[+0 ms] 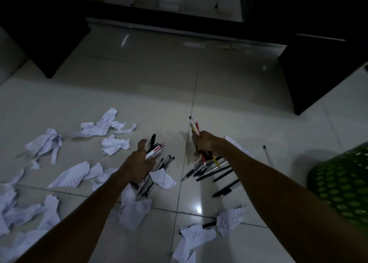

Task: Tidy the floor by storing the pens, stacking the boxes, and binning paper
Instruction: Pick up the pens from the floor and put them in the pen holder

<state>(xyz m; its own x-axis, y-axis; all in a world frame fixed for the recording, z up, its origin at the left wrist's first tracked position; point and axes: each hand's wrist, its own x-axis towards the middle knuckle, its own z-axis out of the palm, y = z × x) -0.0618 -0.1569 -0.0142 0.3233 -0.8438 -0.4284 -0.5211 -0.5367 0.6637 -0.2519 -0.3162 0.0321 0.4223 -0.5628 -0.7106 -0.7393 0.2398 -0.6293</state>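
My right hand (207, 143) is closed around a bundle of pens (195, 127) whose ends stick out above and below the fist. My left hand (139, 163) grips another handful of pens (156, 150), their tips fanning out past the fingers. Several loose dark pens (217, 172) lie on the white tiled floor between and below my hands. One clear pen (266, 155) lies alone to the right. Crumpled lined paper (113, 144) is scattered on the left, with more paper (196, 235) near the bottom. No boxes are visible.
A green perforated basket (342, 185) stands at the right edge. Dark furniture (318, 63) frames the back and right, and a dark cabinet (43, 29) stands at the back left. Bare glossy tiles (159, 79) stretch between the furniture and the clutter.
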